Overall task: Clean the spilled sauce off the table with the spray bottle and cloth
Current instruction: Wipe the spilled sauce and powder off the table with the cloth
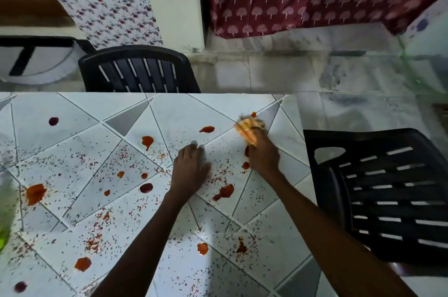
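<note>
Head view of a table-cleaning task at the wiping step. The right hand (263, 153) reaches toward the far right corner of the table (169, 107). Its grip is clamped on a bunched yellow-orange cloth (248, 130), which it holds down against the surface. The cloth lies just beside a small red spot (253, 114), so this corner appears to be the patch being worked. Bunching the cloth probably gives a firmer pad to press with than a flat sheet would.

The left hand (190, 170) lies palm down on the table, near the right hand, with its grip apart and holding nothing. The fingertips are blurred. Its position suggests a brace that steadies the body during the long reach.

The spilled sauce (36, 193) is spread over most of the surface as separate red and orange blobs among fine specks. One blob (207, 129) lies between the cloth and the table's middle, and others (246, 165) sit just beside the right wrist. Most of the spill looks untouched, so the task is judged to be at an early stage.

The spray bottle (5, 211) is a blurred green shape cut off by the left edge of the view. It stands well apart from both hands, set aside while the cloth is in use.

One black slatted chair (138, 71) stands at the far side of the table and a second chair (378, 194) at its right.
</note>
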A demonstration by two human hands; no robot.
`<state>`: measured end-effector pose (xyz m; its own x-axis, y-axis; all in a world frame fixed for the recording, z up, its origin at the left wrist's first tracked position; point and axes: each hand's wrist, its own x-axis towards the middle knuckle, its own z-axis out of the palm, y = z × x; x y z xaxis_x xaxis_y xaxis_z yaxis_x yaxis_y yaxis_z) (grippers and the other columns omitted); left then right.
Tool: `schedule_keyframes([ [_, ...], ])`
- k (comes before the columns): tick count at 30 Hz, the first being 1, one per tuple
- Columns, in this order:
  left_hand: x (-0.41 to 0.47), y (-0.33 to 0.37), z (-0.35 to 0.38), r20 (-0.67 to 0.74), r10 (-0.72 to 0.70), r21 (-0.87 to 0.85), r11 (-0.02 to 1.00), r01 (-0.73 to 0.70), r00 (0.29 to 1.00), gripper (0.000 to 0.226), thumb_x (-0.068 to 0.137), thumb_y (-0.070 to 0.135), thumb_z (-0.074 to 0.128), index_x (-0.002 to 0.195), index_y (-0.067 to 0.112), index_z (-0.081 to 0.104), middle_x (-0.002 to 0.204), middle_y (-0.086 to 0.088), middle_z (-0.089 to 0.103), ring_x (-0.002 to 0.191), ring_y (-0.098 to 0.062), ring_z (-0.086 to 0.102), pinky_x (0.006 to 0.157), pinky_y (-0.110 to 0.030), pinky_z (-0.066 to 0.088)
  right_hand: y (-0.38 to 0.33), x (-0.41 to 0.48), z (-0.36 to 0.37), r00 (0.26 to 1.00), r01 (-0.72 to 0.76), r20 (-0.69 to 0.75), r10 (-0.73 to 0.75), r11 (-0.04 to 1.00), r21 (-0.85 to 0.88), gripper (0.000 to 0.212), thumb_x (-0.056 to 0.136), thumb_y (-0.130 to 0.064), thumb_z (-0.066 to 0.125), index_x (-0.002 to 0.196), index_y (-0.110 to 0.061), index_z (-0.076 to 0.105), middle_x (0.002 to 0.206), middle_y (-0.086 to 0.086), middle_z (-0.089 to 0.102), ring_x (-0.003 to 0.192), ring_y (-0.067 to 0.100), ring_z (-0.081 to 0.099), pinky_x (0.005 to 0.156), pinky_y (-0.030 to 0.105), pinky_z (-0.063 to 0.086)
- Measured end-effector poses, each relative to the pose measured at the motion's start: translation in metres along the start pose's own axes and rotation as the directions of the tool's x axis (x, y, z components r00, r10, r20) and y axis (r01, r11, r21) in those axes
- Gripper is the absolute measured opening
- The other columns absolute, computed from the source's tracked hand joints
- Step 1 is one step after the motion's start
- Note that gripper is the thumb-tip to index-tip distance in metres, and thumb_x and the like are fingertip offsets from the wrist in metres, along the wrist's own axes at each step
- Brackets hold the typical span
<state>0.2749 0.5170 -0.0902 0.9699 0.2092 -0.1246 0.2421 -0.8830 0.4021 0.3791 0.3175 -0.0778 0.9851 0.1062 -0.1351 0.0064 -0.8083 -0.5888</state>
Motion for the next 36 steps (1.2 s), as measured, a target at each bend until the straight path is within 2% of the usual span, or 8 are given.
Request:
schedule_keyframes([
  [3, -0.006, -0.010, -0.005, -0.044, 0.034, 0.022, 0.999, -0.033, 0.998, 0.051, 0.096, 0.035, 0.058, 0.138, 0.008, 0.049, 0.143, -0.018, 0.047, 0.127, -0.035, 0.046, 0.101, -0.047, 0.043, -0.030, -0.018, 0.024, 0.986, 0.113, 0.110, -0.123, 0.989, 0.092, 0.041, 0.101, -0.024, 0.056, 0.141, -0.026, 0.052, 0.112, 0.003, 0.070, 0.095, 0.024, 0.067, 0.071, 0.027, 0.049],
  [9, -0.010, -0.026, -0.007, -0.111, 0.082, 0.063, 0.995, -0.075, 0.990, 0.037, 0.091, 0.019, 0.062, 0.123, 0.001, 0.059, 0.123, -0.021, 0.059, 0.107, -0.036, 0.057, 0.089, -0.044, 0.052, -0.059, -0.036, 0.033, 0.874, 0.092, 0.429, -0.228, 0.945, 0.315, 0.040, 0.101, -0.035, 0.055, 0.139, -0.022, 0.055, 0.120, 0.005, 0.070, 0.107, 0.021, 0.066, 0.093, 0.040, 0.056],
  [15, -0.011, -0.028, -0.012, -0.176, 0.055, -0.008, 0.998, -0.057, 0.983, 0.043, 0.094, 0.020, 0.060, 0.134, 0.005, 0.055, 0.133, -0.021, 0.055, 0.118, -0.035, 0.053, 0.098, -0.046, 0.049, -0.037, -0.026, -0.026, 0.953, 0.050, 0.255, -0.162, 0.918, 0.394, 0.023, 0.100, -0.017, 0.058, 0.122, -0.022, 0.063, 0.103, -0.005, 0.068, 0.092, 0.013, 0.064, 0.073, 0.015, 0.050],
  [20, -0.011, -0.032, -0.015, -0.168, 0.030, -0.010, 0.999, -0.032, 0.985, 0.048, 0.091, 0.022, 0.066, 0.134, 0.004, 0.054, 0.138, -0.021, 0.053, 0.126, -0.037, 0.050, 0.104, -0.050, 0.045, -0.013, 0.001, -0.075, 0.986, -0.046, 0.166, -0.024, 0.912, 0.407, 0.026, 0.098, -0.012, 0.059, 0.119, -0.027, 0.061, 0.111, -0.003, 0.064, 0.107, 0.020, 0.060, 0.086, 0.029, 0.046],
  [22, -0.012, -0.032, -0.017, -0.176, 0.022, -0.021, 0.999, -0.026, 0.984, 0.048, 0.091, 0.021, 0.066, 0.134, 0.003, 0.054, 0.138, -0.022, 0.053, 0.126, -0.037, 0.050, 0.104, -0.050, 0.045, -0.008, 0.017, -0.078, 0.990, -0.064, 0.139, 0.013, 0.927, 0.371, 0.023, 0.098, -0.021, 0.061, 0.120, -0.024, 0.061, 0.110, -0.003, 0.063, 0.109, 0.023, 0.060, 0.084, 0.028, 0.044],
  [26, -0.017, -0.035, -0.022, -0.228, 0.059, -0.010, 0.998, -0.063, 0.972, 0.043, 0.090, 0.014, 0.067, 0.129, -0.001, 0.058, 0.130, -0.025, 0.058, 0.120, -0.038, 0.055, 0.099, -0.050, 0.049, -0.031, 0.040, -0.052, 0.989, -0.101, 0.132, 0.065, 0.953, 0.287, 0.051, 0.087, -0.058, 0.056, 0.127, -0.028, 0.062, 0.120, -0.001, 0.068, 0.112, 0.021, 0.061, 0.094, 0.034, 0.047],
  [29, -0.025, -0.045, -0.027, -0.254, 0.057, -0.011, 0.998, -0.062, 0.965, 0.042, 0.091, 0.017, 0.067, 0.128, 0.000, 0.059, 0.126, -0.023, 0.061, 0.117, -0.038, 0.056, 0.098, -0.048, 0.049, -0.066, 0.053, -0.005, 0.981, -0.098, 0.194, 0.023, 0.918, 0.384, 0.041, 0.105, -0.030, 0.050, 0.145, -0.023, 0.053, 0.121, -0.005, 0.070, 0.110, 0.015, 0.065, 0.090, 0.024, 0.048],
  [36, -0.052, -0.104, -0.044, -0.272, -0.120, -0.042, 0.993, 0.113, 0.955, 0.047, 0.089, 0.029, 0.063, 0.125, 0.000, 0.057, 0.122, -0.022, 0.059, 0.109, -0.038, 0.055, 0.092, -0.043, 0.048, -0.157, 0.010, 0.086, 0.851, 0.170, 0.444, -0.279, 0.948, 0.268, 0.043, 0.101, -0.013, 0.052, 0.142, -0.028, 0.055, 0.125, 0.005, 0.069, 0.103, 0.026, 0.067, 0.088, 0.044, 0.057],
])
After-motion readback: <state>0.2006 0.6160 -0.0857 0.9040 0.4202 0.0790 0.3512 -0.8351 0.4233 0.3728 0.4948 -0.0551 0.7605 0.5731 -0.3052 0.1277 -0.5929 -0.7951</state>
